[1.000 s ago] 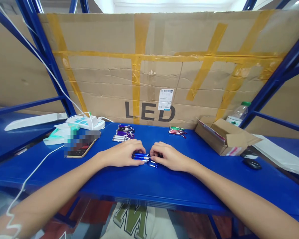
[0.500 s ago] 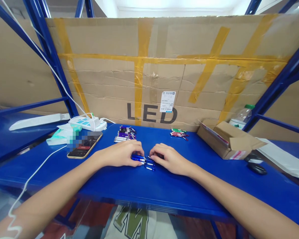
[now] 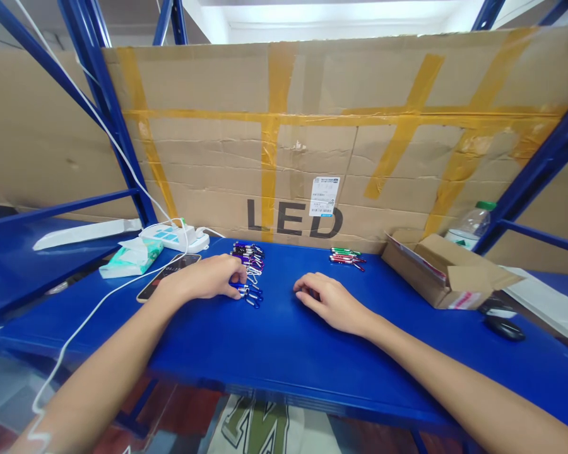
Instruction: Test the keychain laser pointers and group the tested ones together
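Cream cloth (image 3: 260, 425): below the front edge; large green letter, partly cut off.
Blue table (image 3: 284, 353): smooth top, spanning the whole width.
Black mouse (image 3: 504, 328): at the right end.
Right hand (image 3: 329, 299): fingers released, loosely curled, well apart from the other hand.
Left hand (image 3: 218, 276): thumb and fingers grasping the near-hand ends of the blue clip-ended cylinders.
Blue clip-ended cylinders (image 3: 250, 294): small bunch, low over or on the tabletop (cannot tell which), clips pointing right.
Phone (image 3: 150, 287): lying at left, partly covered by the left forearm.
Tissue pack (image 3: 118, 268): green and white, beyond the phone.
Purple and dark cylinders (image 3: 249, 254): grouped just beyond the left fingers, silver clip alongside.
Green and red cylinders (image 3: 345, 255): second group, right of centre.
Small carton (image 3: 421, 271): flaps open, right side.
Power strip (image 3: 173, 237): white, cables attached, rear left.
Bottle (image 3: 473, 224): clear, green cap, behind the small carton.
Cardboard panel (image 3: 208, 170): upright at the back, yellow-taped, lettered LED.
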`<state>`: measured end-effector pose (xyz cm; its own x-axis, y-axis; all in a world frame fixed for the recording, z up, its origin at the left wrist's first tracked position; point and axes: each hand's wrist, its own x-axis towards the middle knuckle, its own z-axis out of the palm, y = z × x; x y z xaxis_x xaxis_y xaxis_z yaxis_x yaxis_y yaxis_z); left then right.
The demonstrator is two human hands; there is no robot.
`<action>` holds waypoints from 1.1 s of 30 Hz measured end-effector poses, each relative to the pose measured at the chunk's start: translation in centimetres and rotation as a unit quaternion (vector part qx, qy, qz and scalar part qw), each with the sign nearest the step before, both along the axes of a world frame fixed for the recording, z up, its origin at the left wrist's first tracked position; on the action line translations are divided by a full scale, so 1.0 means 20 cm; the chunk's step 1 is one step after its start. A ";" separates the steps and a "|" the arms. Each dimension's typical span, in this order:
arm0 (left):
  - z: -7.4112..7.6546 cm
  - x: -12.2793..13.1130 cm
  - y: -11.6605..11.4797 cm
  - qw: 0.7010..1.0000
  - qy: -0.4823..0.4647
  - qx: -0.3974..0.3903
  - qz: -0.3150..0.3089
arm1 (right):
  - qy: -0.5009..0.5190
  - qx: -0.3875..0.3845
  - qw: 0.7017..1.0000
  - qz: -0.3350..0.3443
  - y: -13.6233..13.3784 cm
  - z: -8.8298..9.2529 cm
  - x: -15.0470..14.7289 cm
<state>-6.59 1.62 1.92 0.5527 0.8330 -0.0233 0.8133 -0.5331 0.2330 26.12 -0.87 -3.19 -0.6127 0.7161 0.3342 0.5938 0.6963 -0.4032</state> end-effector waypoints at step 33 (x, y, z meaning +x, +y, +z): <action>-0.11 0.24 -0.06 0.961 -0.141 0.182 -0.153 | -0.183 0.037 0.907 -0.377 0.37 -0.10 0.36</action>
